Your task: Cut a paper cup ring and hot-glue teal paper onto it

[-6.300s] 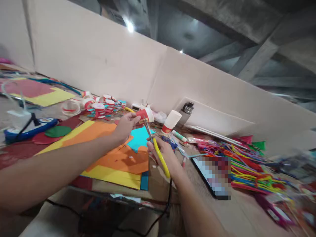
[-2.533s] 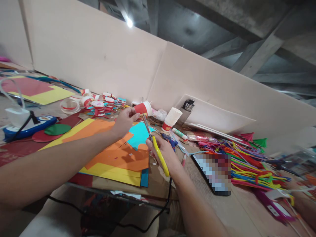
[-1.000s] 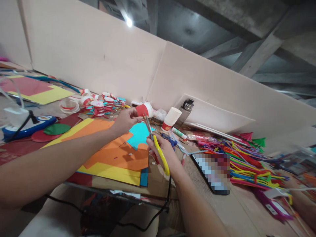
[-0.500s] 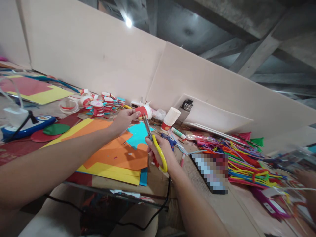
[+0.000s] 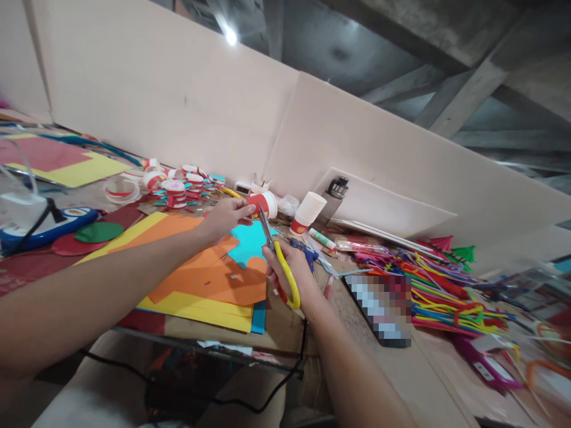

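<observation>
Red-and-white paper cup (image 5: pixel 268 203) pinched by the left hand (image 5: pixel 224 219), right hand (image 5: pixel 300 270) gripping yellow-handled metal scissors (image 5: pixel 282 260) past the desk's front edge (image 5: pixel 185 333): one skid could nick nearby fingertips (image 5: pixel 250 208)!

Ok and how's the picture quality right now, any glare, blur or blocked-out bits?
In the head view, glare blooms around the ceiling lamp; coarse pixel blocks cover the phone; the orange loop at lower right is blurred; the scissors and the red-and-white cup near the middle look clearer, though the cup's print is too small to read.
</observation>
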### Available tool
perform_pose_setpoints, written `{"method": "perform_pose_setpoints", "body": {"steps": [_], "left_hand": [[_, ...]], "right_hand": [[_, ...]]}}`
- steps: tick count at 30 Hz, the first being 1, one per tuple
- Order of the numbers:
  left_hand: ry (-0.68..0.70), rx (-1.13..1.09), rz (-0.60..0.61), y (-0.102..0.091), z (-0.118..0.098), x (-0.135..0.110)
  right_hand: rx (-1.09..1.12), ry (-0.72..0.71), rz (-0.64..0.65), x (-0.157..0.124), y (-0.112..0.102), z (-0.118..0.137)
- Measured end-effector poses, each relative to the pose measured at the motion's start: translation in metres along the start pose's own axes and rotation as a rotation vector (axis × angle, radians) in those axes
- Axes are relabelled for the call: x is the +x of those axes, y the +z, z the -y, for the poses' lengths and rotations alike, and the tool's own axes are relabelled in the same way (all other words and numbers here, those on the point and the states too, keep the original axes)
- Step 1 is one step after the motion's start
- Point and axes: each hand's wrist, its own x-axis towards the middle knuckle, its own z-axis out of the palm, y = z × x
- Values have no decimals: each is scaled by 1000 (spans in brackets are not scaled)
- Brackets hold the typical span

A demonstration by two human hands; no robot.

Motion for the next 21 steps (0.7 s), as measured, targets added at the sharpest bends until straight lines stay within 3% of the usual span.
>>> {"method": "perform_pose_setpoints", "body": {"steps": [21], "left_hand": [[-33,-39,48,-3,-4,0]], "right_hand": [[-67,-44,-41,3,6,-7]]}}
